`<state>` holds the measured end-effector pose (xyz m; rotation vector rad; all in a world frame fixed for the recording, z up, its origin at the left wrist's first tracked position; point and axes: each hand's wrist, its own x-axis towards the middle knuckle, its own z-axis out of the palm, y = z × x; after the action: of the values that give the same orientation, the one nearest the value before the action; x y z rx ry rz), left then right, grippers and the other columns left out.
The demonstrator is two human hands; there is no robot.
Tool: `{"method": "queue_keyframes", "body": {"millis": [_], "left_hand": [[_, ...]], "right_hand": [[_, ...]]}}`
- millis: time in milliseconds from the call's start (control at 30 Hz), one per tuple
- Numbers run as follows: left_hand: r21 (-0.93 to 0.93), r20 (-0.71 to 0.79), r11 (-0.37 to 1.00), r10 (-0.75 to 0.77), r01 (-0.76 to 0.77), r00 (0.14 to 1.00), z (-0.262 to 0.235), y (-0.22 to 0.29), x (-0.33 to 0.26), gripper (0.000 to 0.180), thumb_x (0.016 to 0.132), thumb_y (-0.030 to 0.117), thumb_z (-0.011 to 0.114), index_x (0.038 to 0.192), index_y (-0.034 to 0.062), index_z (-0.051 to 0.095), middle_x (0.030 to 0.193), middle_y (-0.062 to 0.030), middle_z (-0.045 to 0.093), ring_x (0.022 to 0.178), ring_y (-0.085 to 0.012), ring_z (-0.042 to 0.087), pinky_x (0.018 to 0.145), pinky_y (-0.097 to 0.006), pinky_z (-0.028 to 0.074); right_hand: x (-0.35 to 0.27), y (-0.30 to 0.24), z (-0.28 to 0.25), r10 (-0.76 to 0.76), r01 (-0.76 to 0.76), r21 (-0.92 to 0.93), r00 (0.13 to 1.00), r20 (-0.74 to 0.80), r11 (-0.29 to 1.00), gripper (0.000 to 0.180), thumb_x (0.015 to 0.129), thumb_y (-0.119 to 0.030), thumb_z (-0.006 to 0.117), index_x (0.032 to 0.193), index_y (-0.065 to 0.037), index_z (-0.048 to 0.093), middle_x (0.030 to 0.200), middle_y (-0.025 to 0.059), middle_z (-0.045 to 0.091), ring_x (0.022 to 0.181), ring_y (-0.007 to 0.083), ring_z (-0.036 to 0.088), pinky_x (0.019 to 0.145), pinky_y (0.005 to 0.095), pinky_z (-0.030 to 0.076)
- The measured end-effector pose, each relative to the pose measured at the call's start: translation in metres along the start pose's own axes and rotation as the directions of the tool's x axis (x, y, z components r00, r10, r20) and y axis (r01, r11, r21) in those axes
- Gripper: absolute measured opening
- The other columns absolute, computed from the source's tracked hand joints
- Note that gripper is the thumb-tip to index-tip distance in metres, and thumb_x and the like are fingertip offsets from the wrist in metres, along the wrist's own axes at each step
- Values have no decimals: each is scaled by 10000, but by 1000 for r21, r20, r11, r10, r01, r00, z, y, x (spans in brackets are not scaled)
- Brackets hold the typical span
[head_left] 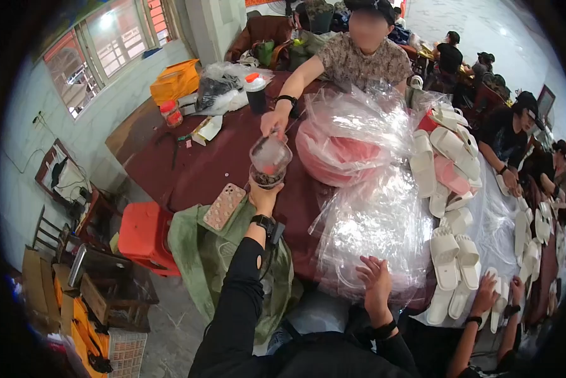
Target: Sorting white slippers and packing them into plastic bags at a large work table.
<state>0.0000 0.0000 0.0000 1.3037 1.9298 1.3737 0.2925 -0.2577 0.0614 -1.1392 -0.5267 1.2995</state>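
Note:
My left hand (262, 197) reaches forward over the dark red table and grips a small round tub (268, 179) with dark contents. Just above the tub, a person across the table holds a clear plastic lid (271, 155), tilted, in one hand (275, 122). The lid partly covers the tub's opening. My right hand (376, 281) is open, fingers spread, above the near part of a pile of clear plastic bags (372, 230). A patterned phone case (225, 206) lies left of my left hand, at the edge of a green sack (198, 242).
White slippers (445, 252) line the right side, with another person's hands (485, 294) among them. Behind the bags sits a pink basin (340, 154) under plastic. A dark cup (256, 94) stands at the back. A red stool (145, 236) is left of the table.

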Motion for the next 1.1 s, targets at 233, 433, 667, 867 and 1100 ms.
{"method": "queue_keyframes", "body": {"millis": [233, 433, 667, 867, 1100], "left_hand": [[-59, -69, 998, -5, 1, 998, -3, 0, -2, 1043, 556, 298, 863, 1385, 67, 275, 1332, -162, 452, 1230, -331, 422, 1015, -443, 304], [-93, -21, 996, -4, 2, 1000, -4, -4, -7, 1104, 570, 235, 856, 1415, 25, 176, 1348, -214, 412, 1267, -348, 373, 1053, -418, 283], [-75, 10, 995, 69, -68, 998, -11, 2, -26, 1054, 670, 75, 756, 1440, 21, 38, 1452, -214, 192, 1349, -355, 215, 1107, -420, 225], [177, -154, 961, 241, -213, 958, -11, 26, -66, 575, 740, 100, 695, 1220, 26, 388, 1152, -162, 441, 1064, -324, 448, 892, -429, 368], [115, 331, 739, 602, -664, 727, 37, 67, -63, 165, 742, 217, 695, 824, 77, 663, 842, -100, 582, 845, -294, 528, 755, -401, 432]], "right_hand": [[12, -11, 16, -60, 60, 23, 998, 29, 998, 429, 986, -406, 325, 1109, -17, 458, 1134, 207, 592, 892, 248, 605, 780, 334, 452], [15, -10, 11, -55, 54, 39, 998, 28, 998, 425, 983, -410, 335, 1103, -22, 459, 1134, 207, 593, 886, 251, 609, 779, 339, 454], [13, -3, 0, -35, 35, 27, 999, -8, 999, 449, 984, -415, 331, 1117, -3, 451, 1122, 208, 600, 878, 256, 614, 772, 340, 456], [10, -3, -6, -24, 25, 29, 999, -28, 999, 455, 985, -415, 324, 1115, 3, 448, 1119, 209, 600, 879, 255, 613, 769, 338, 454], [5, -3, -7, -30, 30, 35, 1000, -10, 999, 452, 985, -416, 320, 1114, 0, 443, 1121, 211, 599, 881, 254, 612, 759, 334, 450]]}}
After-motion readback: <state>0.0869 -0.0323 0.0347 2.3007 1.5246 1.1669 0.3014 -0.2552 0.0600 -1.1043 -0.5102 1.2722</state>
